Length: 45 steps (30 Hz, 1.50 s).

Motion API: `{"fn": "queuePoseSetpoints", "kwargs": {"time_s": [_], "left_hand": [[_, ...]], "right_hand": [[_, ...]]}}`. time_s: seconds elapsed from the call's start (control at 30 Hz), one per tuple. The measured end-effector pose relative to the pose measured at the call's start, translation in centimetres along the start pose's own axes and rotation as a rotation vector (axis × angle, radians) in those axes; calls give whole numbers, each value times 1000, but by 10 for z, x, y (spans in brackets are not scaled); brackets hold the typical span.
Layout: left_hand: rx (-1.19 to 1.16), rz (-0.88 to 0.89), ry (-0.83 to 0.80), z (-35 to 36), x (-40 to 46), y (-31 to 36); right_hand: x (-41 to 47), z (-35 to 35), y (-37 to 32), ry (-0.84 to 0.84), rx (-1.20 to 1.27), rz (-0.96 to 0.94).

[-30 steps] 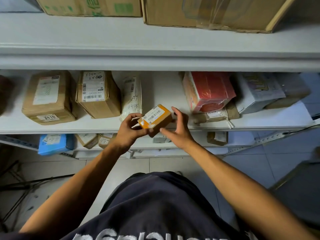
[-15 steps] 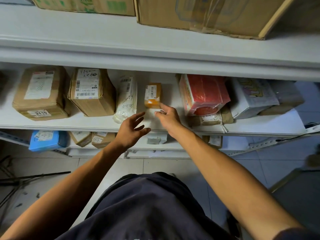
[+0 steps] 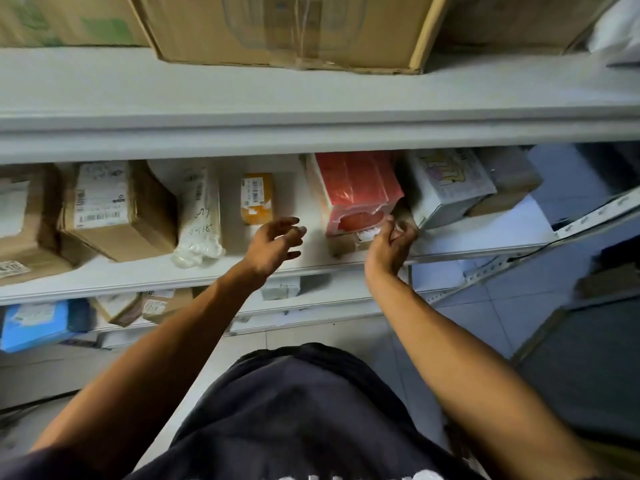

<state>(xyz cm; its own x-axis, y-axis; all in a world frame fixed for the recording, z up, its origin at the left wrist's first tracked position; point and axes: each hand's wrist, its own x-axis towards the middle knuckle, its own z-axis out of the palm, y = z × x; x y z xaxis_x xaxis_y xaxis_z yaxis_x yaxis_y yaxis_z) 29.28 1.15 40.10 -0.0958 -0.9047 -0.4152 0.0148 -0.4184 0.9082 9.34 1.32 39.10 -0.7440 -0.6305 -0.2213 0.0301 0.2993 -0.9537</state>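
Note:
A small orange box [image 3: 256, 199] with a white barcode label lies free on the middle shelf [image 3: 138, 275], between a white bubble-wrap parcel [image 3: 201, 216] and a red box [image 3: 356, 188]. My left hand [image 3: 273, 240] hovers in front of the orange box, fingers spread and holding nothing. My right hand [image 3: 391, 240] is at the right front corner of the red box. Its fingers are curled and pinch the edge of a flat brown parcel [image 3: 403, 211] that lies under the red box. The picture is blurred there.
Labelled cardboard boxes [image 3: 117, 206] fill the shelf's left part. A white printed box [image 3: 450, 181] and a brown package lie to the right. A large carton [image 3: 294, 29] sits on the shelf above. The lower shelf holds a blue parcel [image 3: 34, 323] and small boxes.
Both hands held the orange box a second ago; it was set on the shelf and let go. My right hand has moved right to the brown parcel, and my left hand opened.

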Motion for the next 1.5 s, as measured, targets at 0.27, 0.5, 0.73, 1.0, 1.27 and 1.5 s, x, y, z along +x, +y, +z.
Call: {"fn": "queuePoseSetpoints", "kwargs": {"time_s": [0.27,0.5,0.73,1.0,1.27,1.5], "left_hand": [[-103,-161,-92,60,50,20],[-163,-146,-59,65,49,21],[-101,-246,-112,34,4,0],[17,-212,-253,8,-36,-30],[152,-188,-445,-29,-63,-55],[454,-148,-557,-25,-72,-52]], "right_hand": [[64,-8,-19,-461,-95,85],[55,-19,-32,-419,-162,11],[34,-53,-4,-270,-12,127],[24,-57,15,-700,54,376],[30,-78,26,-1091,-125,393],[17,-97,24,-1237,-219,132]]}}
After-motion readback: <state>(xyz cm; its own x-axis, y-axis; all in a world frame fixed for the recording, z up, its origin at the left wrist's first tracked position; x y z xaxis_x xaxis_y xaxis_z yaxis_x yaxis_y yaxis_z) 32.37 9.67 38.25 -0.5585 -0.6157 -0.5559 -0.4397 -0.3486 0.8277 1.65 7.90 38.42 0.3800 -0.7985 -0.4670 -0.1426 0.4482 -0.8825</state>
